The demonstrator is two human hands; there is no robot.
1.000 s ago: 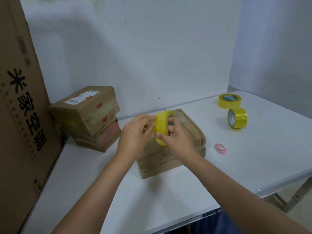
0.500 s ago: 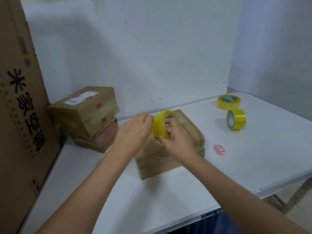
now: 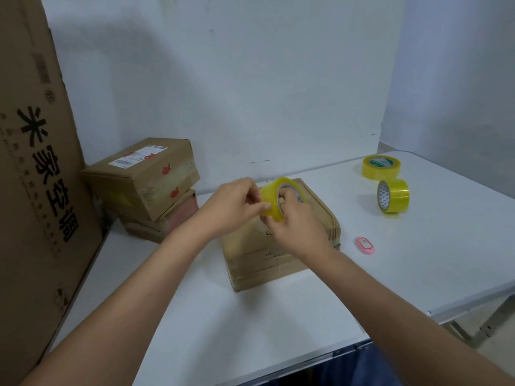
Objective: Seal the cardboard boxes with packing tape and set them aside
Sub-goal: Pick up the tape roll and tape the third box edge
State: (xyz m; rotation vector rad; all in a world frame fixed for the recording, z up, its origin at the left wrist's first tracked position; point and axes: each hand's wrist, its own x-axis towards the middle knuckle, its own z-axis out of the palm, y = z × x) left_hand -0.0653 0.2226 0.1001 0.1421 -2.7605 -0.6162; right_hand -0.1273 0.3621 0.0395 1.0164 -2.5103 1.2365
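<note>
A tall sheet of brown corrugated cardboard (image 3: 36, 176) with bold black printed characters stands at the far left, leaning against the white worktop (image 3: 250, 324). Beside it, two matte brown boxes are stacked: the upper box (image 3: 145, 176), tilted, carries a white shipping label and red marks, resting on a lower box (image 3: 164, 221) with a reddish side. At centre, the left hand (image 3: 234, 207) pinches the outer edge of a glossy yellow tape roll (image 3: 274, 197), while the right hand (image 3: 295, 221) grips the roll with fingers hooked through its core. Both hover just above a flat, layered cardboard box (image 3: 281, 260), whose contents are hidden. Further right lie a small pink oval tag (image 3: 365, 245), an upright tape roll (image 3: 393, 195) and a flat-lying roll (image 3: 381, 167). Smooth pale walls (image 3: 250, 79) enclose the corner.
</note>
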